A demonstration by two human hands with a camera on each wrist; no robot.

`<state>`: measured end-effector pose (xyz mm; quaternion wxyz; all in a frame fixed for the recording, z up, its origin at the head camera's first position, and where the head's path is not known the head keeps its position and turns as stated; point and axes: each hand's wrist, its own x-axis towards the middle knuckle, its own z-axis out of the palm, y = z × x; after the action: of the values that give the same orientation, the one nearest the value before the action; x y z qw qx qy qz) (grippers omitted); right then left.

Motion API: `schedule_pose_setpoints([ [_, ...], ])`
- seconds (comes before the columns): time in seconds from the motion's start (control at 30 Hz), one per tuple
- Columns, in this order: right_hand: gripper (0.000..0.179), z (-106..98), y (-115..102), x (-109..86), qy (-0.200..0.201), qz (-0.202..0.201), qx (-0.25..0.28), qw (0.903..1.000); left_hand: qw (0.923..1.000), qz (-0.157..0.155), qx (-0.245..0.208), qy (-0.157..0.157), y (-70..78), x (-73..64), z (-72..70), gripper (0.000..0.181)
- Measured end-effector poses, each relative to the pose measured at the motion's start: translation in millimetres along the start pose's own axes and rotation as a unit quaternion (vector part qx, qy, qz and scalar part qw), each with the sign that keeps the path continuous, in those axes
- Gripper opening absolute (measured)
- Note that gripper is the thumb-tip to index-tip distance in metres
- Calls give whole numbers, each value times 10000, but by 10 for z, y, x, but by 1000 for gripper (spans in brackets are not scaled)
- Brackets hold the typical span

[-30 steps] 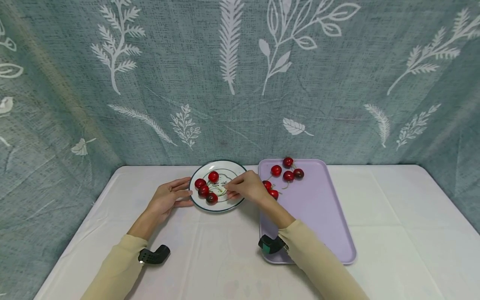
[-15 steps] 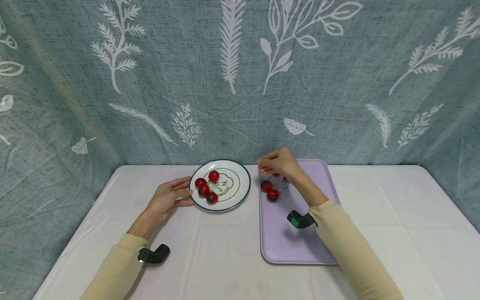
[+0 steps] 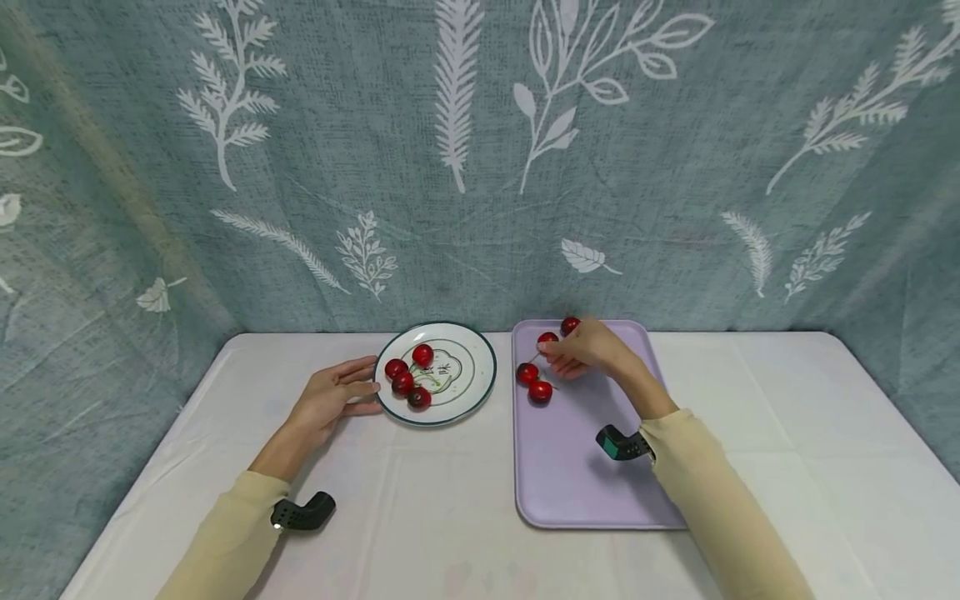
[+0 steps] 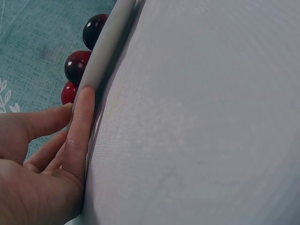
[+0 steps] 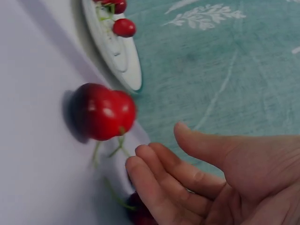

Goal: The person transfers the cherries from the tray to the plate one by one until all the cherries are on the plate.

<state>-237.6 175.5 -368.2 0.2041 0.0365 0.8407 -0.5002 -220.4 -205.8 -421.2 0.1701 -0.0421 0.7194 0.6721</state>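
Note:
My left hand (image 3: 330, 400) rests at the left rim of a white plate (image 3: 476, 367) with a dark edge. In the left wrist view, straight fingers (image 4: 77, 136) lie along the plate's outer side, and the thumb tip touches its rim. Several red cherries (image 3: 402, 383) sit on the plate's left half. My right hand (image 3: 592, 346) is over the back of a lilac tray (image 3: 577, 467), close to red cherries (image 3: 540, 392) with green stems. In the right wrist view, its thumb and fingers stand apart with nothing between them. A dark cherry (image 5: 140, 212) is partly hidden behind the fingers.
A white cloth (image 3: 420, 517) covers the table. Behind it hangs a green curtain (image 3: 450, 250) with white leaf prints. The plate stands left of the tray, a narrow gap between them. A black wrist device (image 3: 303, 511) is on the left forearm, another (image 3: 622, 443) on the right.
My right hand has moved from above the plate to the tray's back left, then lower and slightly right among the cherries there. The left hand stays at the plate's rim.

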Motion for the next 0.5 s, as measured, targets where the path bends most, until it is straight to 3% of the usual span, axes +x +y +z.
schedule_pose_setpoints([
  [0.5,29,161,171,33,-206,157,-138,9996,10000,-38,5,45,-2,1,13,59],
])
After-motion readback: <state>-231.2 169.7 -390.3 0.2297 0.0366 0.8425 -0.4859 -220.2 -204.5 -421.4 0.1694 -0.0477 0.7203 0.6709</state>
